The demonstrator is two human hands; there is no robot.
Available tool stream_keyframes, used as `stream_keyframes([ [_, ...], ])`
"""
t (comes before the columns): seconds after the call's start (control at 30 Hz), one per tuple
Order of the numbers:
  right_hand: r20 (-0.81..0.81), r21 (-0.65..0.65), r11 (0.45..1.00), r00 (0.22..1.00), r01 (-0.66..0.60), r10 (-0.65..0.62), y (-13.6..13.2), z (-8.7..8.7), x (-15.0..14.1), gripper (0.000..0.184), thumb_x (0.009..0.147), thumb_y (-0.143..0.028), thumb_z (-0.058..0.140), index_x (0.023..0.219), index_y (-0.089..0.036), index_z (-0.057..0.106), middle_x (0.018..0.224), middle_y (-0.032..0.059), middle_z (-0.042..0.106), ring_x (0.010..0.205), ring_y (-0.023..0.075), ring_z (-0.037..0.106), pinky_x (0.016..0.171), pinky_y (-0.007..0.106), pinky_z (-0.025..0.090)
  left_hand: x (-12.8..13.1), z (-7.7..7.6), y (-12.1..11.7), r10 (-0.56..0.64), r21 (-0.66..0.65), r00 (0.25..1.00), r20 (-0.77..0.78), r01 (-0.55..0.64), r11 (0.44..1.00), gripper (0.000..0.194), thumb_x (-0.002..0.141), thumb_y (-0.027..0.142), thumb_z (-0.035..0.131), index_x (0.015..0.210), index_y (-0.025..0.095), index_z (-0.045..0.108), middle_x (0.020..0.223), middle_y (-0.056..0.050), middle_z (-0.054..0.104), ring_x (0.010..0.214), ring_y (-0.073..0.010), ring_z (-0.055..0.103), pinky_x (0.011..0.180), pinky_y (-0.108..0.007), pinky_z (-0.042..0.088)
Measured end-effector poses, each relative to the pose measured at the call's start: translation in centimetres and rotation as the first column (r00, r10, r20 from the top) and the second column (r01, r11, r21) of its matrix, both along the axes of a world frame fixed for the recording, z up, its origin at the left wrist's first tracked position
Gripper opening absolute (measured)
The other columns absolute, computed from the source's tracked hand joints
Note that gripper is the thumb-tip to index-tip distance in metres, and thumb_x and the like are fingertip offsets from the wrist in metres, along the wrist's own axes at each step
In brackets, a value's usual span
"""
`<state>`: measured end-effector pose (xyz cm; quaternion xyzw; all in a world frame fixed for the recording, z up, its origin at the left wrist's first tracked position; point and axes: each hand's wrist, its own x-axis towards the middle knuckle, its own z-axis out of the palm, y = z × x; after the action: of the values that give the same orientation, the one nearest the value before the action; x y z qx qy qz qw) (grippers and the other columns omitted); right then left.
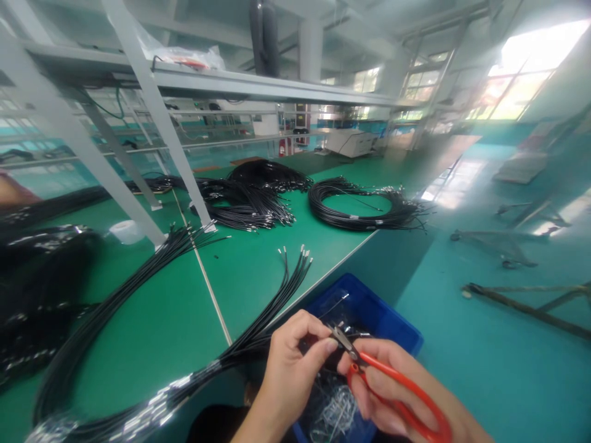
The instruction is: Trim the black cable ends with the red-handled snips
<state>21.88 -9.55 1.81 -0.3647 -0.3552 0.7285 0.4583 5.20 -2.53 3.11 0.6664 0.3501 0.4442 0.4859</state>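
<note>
My right hand (385, 381) is wrapped round the red handles of a pair of scissors (397, 375), whose metal blades point up and left. Close to the blade tips, my left hand (298, 351) pinches thumb against forefinger; what sits between them is too small to make out, perhaps a cable end. Just beyond the left hand, a bundle of black cables (258, 329) with silver ends runs over the table edge. Below both hands stands a blue bin (388, 320) holding pale scraps (339, 409).
On the green table (249, 264) lie a coiled cable bundle (351, 218) and more black cables (240, 206). White shelf posts (157, 117) rise at the left beside a white roll (126, 232). Another person's arm (16, 191) shows at the far left. A wheeled stand (494, 246) is on the right floor.
</note>
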Motion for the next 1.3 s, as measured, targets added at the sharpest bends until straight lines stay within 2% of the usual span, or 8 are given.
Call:
stream_keyframes([
  [0.3, 0.147, -0.066, 0.995, 0.986, -0.075, 0.084, 0.9, 1.4, -0.5, 0.034, 0.076, -0.044, 0.065, 0.091, -0.015, 0.054, 0.057, -0.0004, 0.062, 0.030, 0.0007, 0.034, 0.031, 0.015, 0.021, 0.1, 0.0, -0.3, -0.004, 0.075, 0.999, -0.039, 0.007, 0.997, 0.012, 0.077, 0.012, 0.061, 0.066, 0.017, 0.059, 0.069, -0.001, 0.059, 0.066, -0.0149, 0.055, 0.063, -0.025, 0.042],
  [0.43, 0.332, -0.102, 0.993, 0.939, -0.057, 0.088, 0.8, 1.2, -1.0, 0.020, 0.065, -0.023, 0.073, 0.075, -0.017, 0.057, 0.048, -0.0065, 0.053, 0.034, 0.0037, 0.041, 0.034, 0.015, 0.027, -0.1, 0.1, -0.1, -0.004, 0.040, 0.999, -0.047, 0.006, 0.999, 0.010, 0.077, 0.014, 0.061, 0.068, 0.017, 0.062, 0.069, 0.000, 0.058, 0.066, -0.0149, 0.054, 0.063, -0.025, 0.041],
  [0.57, 0.320, 0.100, 0.966, 0.912, 0.237, -0.257, 0.7, 1.2, -1.2, 0.024, 0.059, -0.012, 0.075, 0.077, -0.019, 0.061, 0.059, -0.0045, 0.057, 0.051, 0.0082, 0.049, 0.049, 0.020, 0.038, -0.3, 0.3, 0.0, -0.011, -0.015, 0.997, -0.072, 0.010, 1.000, 0.010, 0.077, 0.019, 0.062, 0.067, 0.017, 0.061, 0.067, 0.001, 0.056, 0.064, -0.0144, 0.051, 0.061, -0.024, 0.039],
  [0.67, 0.283, 0.259, 0.827, 0.780, 0.499, -0.559, 1.1, 1.9, -1.8, 0.031, 0.059, -0.019, 0.077, 0.085, -0.021, 0.060, 0.066, -0.0015, 0.062, 0.061, 0.0135, 0.056, 0.058, 0.025, 0.045, -0.1, 0.5, -0.2, -0.003, -0.002, 0.994, -0.108, 0.003, 1.000, 0.011, 0.076, 0.017, 0.062, 0.066, 0.017, 0.058, 0.066, 0.001, 0.055, 0.064, -0.0141, 0.051, 0.062, -0.024, 0.039],
  [0.77, 0.255, 0.277, 0.748, 0.704, 0.604, -0.663, 1.6, 2.3, -2.6, 0.034, 0.063, -0.025, 0.077, 0.091, -0.023, 0.058, 0.072, -0.0006, 0.063, 0.069, 0.0151, 0.059, 0.065, 0.026, 0.047, 0.2, 0.6, -0.8, 0.017, 0.047, 0.987, -0.161, -0.009, 0.999, 0.011, 0.076, 0.014, 0.061, 0.066, 0.017, 0.057, 0.066, 0.001, 0.054, 0.062, -0.0136, 0.051, 0.060, -0.024, 0.038],
  [0.93, 0.239, 0.178, 0.749, 0.711, 0.638, -0.662, 2.1, 1.7, -3.9, 0.037, 0.062, -0.029, 0.079, 0.091, -0.023, 0.057, 0.072, -0.0015, 0.061, 0.066, 0.0143, 0.058, 0.061, 0.025, 0.048, 0.5, 0.3, -1.4, 0.031, 0.115, 0.970, -0.241, -0.003, 0.993, 0.015, 0.077, 0.015, 0.060, 0.064, 0.018, 0.054, 0.065, 0.001, 0.052, 0.059, -0.0128, 0.049, 0.055, -0.023, 0.036],
  [1.1, 0.141, 0.225, 0.724, 0.714, 0.652, -0.686, 1.8, 1.5, -4.6, 0.037, 0.060, -0.020, 0.078, 0.091, -0.024, 0.058, 0.072, -0.0029, 0.061, 0.069, 0.0137, 0.058, 0.069, 0.026, 0.047, 0.4, 0.6, -1.2, 0.012, 0.013, 0.982, -0.189, -0.010, 1.000, 0.016, 0.078, 0.019, 0.060, 0.063, 0.017, 0.055, 0.064, 0.000, 0.054, 0.060, -0.0139, 0.049, 0.057, -0.023, 0.037],
  [1.3, -0.026, 0.040, 0.821, 0.822, 0.570, -0.569, 1.8, 1.5, -4.1, 0.035, 0.066, -0.026, 0.076, 0.095, -0.024, 0.056, 0.072, -0.0033, 0.060, 0.054, 0.0090, 0.049, 0.052, 0.022, 0.039, 0.1, 1.1, -1.0, -0.026, -0.089, 0.995, -0.094, 0.018, 0.996, 0.015, 0.074, 0.016, 0.063, 0.060, 0.016, 0.057, 0.061, 0.002, 0.054, 0.058, -0.0127, 0.047, 0.056, -0.022, 0.036],
])
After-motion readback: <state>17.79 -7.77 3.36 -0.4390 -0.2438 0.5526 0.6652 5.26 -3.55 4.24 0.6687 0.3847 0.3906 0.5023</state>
